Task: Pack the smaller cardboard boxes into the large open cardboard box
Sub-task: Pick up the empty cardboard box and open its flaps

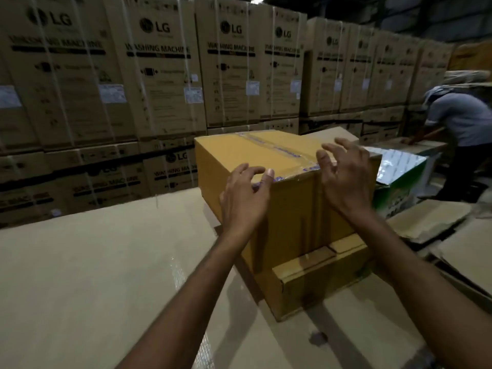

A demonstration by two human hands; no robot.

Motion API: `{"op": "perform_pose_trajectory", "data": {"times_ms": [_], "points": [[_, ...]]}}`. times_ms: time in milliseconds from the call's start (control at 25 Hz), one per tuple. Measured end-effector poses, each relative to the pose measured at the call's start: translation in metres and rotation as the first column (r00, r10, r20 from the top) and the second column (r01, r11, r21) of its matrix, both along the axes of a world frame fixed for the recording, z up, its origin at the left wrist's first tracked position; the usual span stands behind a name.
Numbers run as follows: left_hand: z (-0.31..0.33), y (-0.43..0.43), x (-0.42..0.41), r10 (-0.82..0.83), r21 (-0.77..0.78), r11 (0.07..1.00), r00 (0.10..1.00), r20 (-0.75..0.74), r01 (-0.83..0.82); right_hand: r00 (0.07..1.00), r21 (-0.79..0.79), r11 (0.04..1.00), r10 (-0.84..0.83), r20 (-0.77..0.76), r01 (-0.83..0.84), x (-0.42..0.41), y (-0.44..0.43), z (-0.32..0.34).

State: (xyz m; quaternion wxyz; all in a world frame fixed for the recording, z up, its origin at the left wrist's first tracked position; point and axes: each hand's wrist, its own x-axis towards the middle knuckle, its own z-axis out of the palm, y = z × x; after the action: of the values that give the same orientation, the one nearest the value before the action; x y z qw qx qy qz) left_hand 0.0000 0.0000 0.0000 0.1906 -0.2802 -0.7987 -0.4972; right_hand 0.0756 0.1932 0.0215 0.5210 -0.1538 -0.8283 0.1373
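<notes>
Risk of a tumble hangs over the taped yellow box (pixel 266 155), perched on a lower carton (pixel 319 278): grabbed off-centre, it could tip off. Left hand (pixel 246 201) curls loosely at the box's near top edge, contact unclear; right hand (pixel 346 179) hovers over its right side, fingers spread, empty.

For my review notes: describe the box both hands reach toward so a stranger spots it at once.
Before the wall of washing machine cartons stands a yellow-brown box, left hand and right hand at its near edge. Unlike the green-and-white box beside it, printed clear tape seals its top.
</notes>
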Motion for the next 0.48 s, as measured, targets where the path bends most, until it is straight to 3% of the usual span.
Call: {"op": "perform_pose_trajectory", "data": {"times_ms": [40,80,160,200,360,480], "points": [[0.002,0.010,-0.010,0.027,-0.002,1.000,0.999,0.046,-0.027,0.997,-0.013,0.998,-0.061,0.057,0.061,-0.010,0.023,0.006],[0.005,0.020,-0.018,0.075,-0.026,0.997,0.992,0.105,-0.072,0.966,-0.020,0.989,-0.140,0.216,0.147,-0.017,0.037,0.014],[0.010,0.034,-0.040,0.110,-0.059,0.993,0.962,0.251,-0.098,0.822,0.015,0.984,-0.154,0.547,0.175,-0.033,0.067,0.026],[0.011,0.040,-0.048,0.104,-0.069,0.994,0.950,0.294,-0.087,0.755,0.005,0.987,-0.126,0.643,0.160,-0.041,0.078,0.027],[0.015,0.057,-0.048,0.181,-0.107,0.982,0.931,0.317,-0.154,0.739,-0.096,0.962,-0.130,0.662,0.254,-0.059,0.129,0.027],[0.019,0.059,-0.045,0.103,0.053,0.988,0.864,0.493,-0.148,0.751,-0.307,0.881,-0.078,0.655,0.359,-0.064,0.158,0.029]]}}
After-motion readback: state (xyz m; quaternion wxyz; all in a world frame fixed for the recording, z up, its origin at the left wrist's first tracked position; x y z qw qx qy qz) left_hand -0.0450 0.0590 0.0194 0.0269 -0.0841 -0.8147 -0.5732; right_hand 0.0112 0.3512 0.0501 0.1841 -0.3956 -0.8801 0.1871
